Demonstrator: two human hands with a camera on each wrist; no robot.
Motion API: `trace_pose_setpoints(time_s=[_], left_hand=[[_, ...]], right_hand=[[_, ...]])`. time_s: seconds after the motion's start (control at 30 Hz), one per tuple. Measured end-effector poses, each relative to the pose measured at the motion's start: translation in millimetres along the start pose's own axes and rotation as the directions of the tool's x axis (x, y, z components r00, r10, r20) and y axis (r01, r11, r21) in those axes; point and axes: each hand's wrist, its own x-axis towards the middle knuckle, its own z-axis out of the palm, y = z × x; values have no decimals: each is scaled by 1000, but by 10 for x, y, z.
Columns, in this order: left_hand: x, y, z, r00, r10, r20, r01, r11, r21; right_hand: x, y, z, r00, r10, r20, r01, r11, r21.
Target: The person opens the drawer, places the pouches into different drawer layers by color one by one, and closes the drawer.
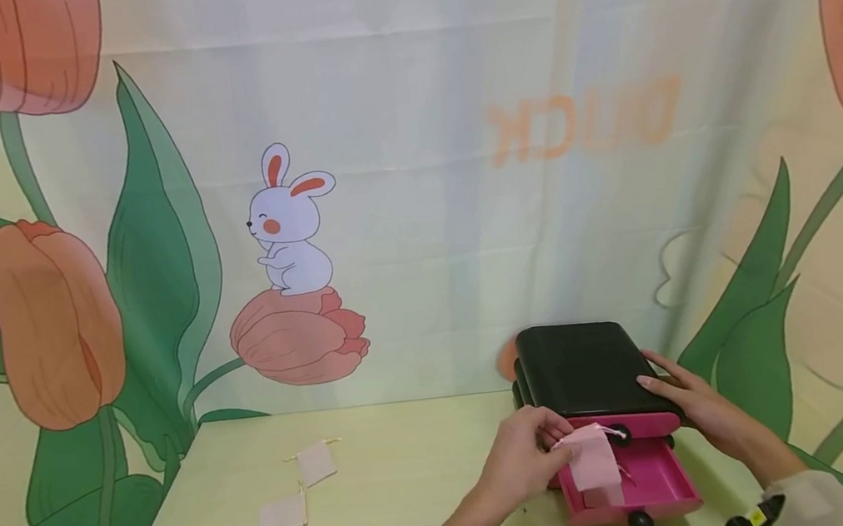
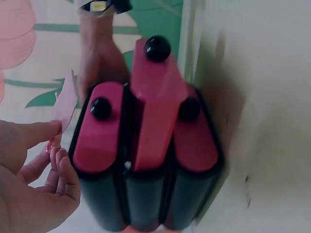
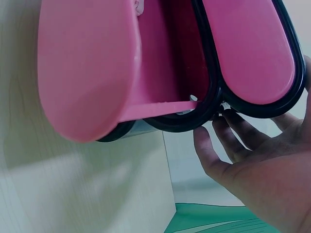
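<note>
My left hand [image 1: 521,455] pinches a small pale pink drawstring pouch [image 1: 593,458] by its top, over a pulled-out pink drawer [image 1: 662,476]. Below that pouch, more pale pink cloth [image 1: 602,497] shows inside the drawer, mostly hidden. The drawer belongs to a black mini drawer cabinet [image 1: 581,366], three tiers high with round black knobs; its middle tier is the one out, as the left wrist view shows. At the cabinet's right side, my right hand [image 1: 705,405] holds the top tier, thumb on the upper face and fingers along the side.
Two more drawstring pouches, one farther back [image 1: 317,463] and one nearer [image 1: 281,517], lie on the left of the pale table [image 1: 394,466]. A printed curtain [image 1: 417,213] with tulips and a rabbit hangs right behind the table.
</note>
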Motion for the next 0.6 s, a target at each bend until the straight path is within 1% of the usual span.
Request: trace_pose_setpoints(time_s=[0.07,0.17,0.23,0.3,0.4,0.5,0.6], left_hand=[[10,-16,112,1000,13,-11,-12,1000,20],[15,-61,258,999,18,-46,-14,996,87],[15,-92,329,997,21,-73,-10,989,147],[1,-120,383,995,25,-98,-6,982,189],[-32,-164,443,993,21,-118,4,977,211],[-62,-212,499,992,13,-129,12,980,199],[-72,-252,549,988,32,-148,-3,980,197]], right_hand=[[3,5,4,1000,5,3,-5,1000,4],[13,16,8,1000,5,7,-5,1000,-4],[14,15,11,1000,0,8,0,1000,-6],[15,17,10,1000,-12,14,12,1000,-11],[15,20,4,1000,-5,8,5,1000,-3],[15,27,-1,1000,-6,9,6,1000,-4],[18,31,-7,1000,-9,5,9,1000,-5]])
